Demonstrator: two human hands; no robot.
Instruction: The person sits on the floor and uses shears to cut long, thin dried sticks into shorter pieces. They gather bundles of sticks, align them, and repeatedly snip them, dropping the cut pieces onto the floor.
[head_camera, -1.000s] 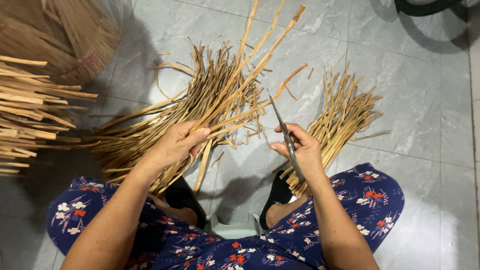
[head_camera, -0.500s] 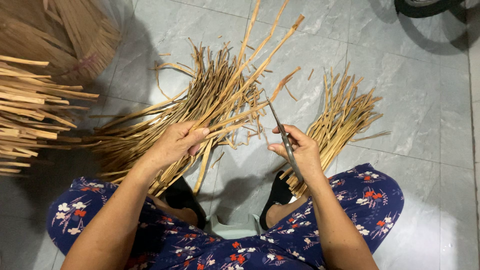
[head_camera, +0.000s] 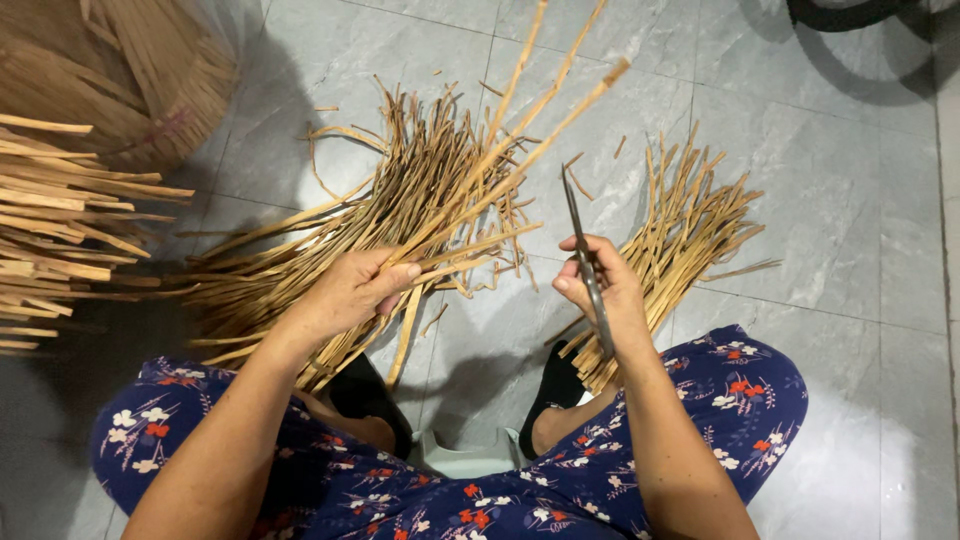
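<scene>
My left hand (head_camera: 350, 290) grips several long tan cane strips (head_camera: 505, 165) that rise up and to the right over the floor. My right hand (head_camera: 600, 290) holds a thin dark knife (head_camera: 578, 235), blade pointing up and away, just right of those strips. Below the left hand lies a big loose heap of strips (head_camera: 330, 260) on the grey tiles. A smaller bundle of shorter strips (head_camera: 685, 225) lies to the right, behind my right hand. My knees in dark floral trousers (head_camera: 700, 400) frame the bottom.
Stacked cane bundles (head_camera: 60, 240) lie at the left edge, with a woven bundle (head_camera: 110, 70) at the top left. Grey floor tiles (head_camera: 840, 200) spread to the right. A pale stool edge (head_camera: 465, 460) shows between my legs. Small offcuts lie scattered near the heap.
The held strips have tilted slightly, and the knife blade has shifted a little away from them. Both hands stay in nearly the same place.
</scene>
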